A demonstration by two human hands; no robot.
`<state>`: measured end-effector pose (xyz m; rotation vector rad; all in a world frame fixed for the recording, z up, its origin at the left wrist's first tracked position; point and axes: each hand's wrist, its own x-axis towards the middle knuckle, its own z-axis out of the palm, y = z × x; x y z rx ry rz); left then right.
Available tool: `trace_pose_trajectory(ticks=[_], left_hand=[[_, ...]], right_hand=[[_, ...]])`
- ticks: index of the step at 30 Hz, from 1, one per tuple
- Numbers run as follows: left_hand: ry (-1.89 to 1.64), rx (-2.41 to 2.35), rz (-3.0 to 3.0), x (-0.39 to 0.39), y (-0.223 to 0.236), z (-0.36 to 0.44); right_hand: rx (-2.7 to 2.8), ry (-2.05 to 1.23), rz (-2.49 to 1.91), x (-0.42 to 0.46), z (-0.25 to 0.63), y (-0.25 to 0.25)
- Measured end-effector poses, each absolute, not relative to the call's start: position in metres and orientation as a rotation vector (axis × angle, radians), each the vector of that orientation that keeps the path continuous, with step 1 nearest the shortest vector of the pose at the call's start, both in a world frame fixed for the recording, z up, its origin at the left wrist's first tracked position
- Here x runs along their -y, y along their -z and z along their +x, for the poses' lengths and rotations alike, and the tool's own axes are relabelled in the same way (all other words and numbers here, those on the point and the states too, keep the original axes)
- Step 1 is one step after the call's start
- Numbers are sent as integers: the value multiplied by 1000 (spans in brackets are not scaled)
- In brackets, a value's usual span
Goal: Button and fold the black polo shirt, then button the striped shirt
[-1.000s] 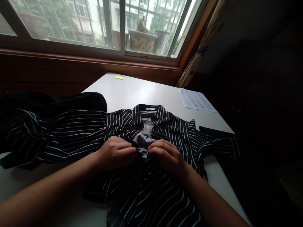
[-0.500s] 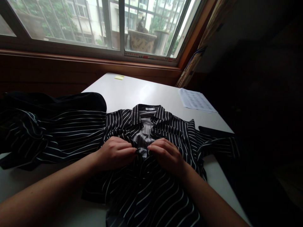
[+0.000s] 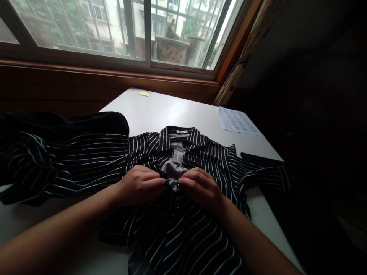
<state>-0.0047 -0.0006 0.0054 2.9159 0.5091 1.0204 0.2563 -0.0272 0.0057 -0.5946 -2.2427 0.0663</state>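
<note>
A black shirt with thin white stripes (image 3: 197, 229) lies front-up on a white table (image 3: 160, 109), collar toward the window. My left hand (image 3: 139, 186) pinches the left front edge of the shirt just below the collar, fingers curled. My right hand (image 3: 203, 188) pinches the right front edge the same way. The fingertips of both hands almost meet at the shirt's opening, where the grey inside of the fabric shows. What lies between the fingertips is too small to make out.
More dark striped cloth (image 3: 57, 156) is heaped at the left of the table. A printed sheet of paper (image 3: 237, 122) lies at the far right, a yellow sticky note (image 3: 144, 93) at the far edge. A window with a wooden sill is behind; right side is dark.
Both hands stay at the shirt's opening; the fingertips have drawn slightly closer together. The shirt has barely shifted.
</note>
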Motion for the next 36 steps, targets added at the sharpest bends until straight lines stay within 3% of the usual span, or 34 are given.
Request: trace_pose_trajectory(ticks=[36], left_hand=[[-1102,-539,2790,1,-3,0]], right_hand=[[2269,-14,-635,25,257,-2]])
